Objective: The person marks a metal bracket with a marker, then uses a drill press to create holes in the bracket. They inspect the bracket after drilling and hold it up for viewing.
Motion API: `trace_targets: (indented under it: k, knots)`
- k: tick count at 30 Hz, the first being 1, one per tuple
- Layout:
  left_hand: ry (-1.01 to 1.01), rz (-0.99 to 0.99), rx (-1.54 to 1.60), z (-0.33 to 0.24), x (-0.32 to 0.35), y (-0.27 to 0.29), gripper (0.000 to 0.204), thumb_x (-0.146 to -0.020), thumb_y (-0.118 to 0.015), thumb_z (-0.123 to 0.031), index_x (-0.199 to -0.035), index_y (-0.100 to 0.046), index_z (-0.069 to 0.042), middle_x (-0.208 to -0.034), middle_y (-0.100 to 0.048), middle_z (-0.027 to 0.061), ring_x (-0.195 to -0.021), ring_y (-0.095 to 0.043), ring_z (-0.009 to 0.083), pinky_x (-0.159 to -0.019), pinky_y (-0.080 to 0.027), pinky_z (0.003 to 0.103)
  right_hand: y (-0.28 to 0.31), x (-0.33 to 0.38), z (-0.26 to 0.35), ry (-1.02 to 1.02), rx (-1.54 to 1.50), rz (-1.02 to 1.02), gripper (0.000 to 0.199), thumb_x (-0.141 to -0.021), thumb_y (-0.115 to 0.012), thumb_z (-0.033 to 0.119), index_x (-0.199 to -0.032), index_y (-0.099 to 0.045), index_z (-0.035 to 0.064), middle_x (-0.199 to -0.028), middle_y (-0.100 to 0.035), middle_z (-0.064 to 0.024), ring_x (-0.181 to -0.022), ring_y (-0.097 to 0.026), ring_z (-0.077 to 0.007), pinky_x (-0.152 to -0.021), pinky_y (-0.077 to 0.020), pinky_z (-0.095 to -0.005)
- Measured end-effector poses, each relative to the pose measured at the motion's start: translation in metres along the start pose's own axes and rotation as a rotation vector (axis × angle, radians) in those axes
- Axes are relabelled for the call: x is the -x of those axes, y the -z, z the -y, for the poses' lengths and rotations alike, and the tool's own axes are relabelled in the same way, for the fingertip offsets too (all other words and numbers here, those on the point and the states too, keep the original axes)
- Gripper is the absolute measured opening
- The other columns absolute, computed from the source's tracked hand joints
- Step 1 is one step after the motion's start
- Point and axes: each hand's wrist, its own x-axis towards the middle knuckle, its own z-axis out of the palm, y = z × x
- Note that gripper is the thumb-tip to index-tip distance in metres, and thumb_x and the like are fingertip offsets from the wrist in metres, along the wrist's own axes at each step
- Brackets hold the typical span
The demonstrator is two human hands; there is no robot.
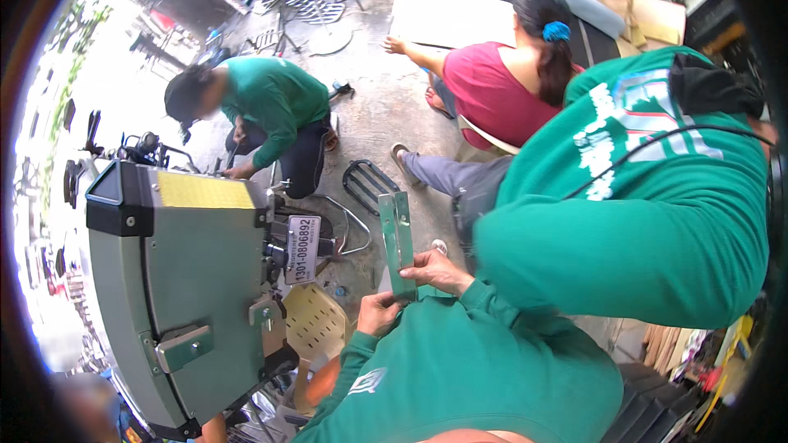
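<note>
My left hand (376,312) and my right hand (437,271) both grip the lower end of a pair of flat grey-green metal strips (397,234), held upright side by side in front of me. The left hand pinches them from below. From the right, the other hand's fingers wrap over them. Both my sleeves are green. Just left of the strips is the rear of a motorcycle with a large grey metal box (185,295) that has a yellow panel on top.
A person in a green shirt (657,197) bends over close on my right. Another in green (271,107) crouches behind the motorcycle, and a person in red (492,86) sits further back. A black wire rack (369,184) lies on the concrete floor, with a perforated beige stool (316,321) below the box.
</note>
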Motion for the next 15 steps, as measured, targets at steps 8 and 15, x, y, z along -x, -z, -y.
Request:
trace_targets:
  k: [8, 15]
  knots:
    - [-0.237, 0.177, -0.069, -0.001, -0.019, -0.031, 0.022, -0.082, -0.072, -0.007, -0.104, -0.075, -0.007, -0.086, -0.074, 0.0168, -0.079, -0.074, 0.0173, -0.071, -0.056, 0.031, 0.027, 0.052, 0.003, 0.164, 0.102, -0.058, 0.026, -0.091, -0.07, 0.006, -0.117, -0.071, 0.003, -0.115, -0.071, -0.0059, -0.1, -0.067, -0.0157, -0.089, -0.0566, -0.0348]
    - [-0.311, 0.031, -0.034, 0.001, -0.033, -0.02, 0.019, -0.081, -0.072, -0.006, -0.1, -0.075, -0.007, -0.085, -0.072, 0.0179, -0.079, -0.075, 0.0241, -0.07, -0.056, 0.033, 0.012, 0.04, 0.028, 0.054, 0.182, -0.204, 0.017, -0.089, -0.073, 0.007, -0.106, -0.073, 0.003, -0.099, -0.074, -0.004, -0.086, -0.067, -0.0096, -0.072, -0.0557, -0.0259]
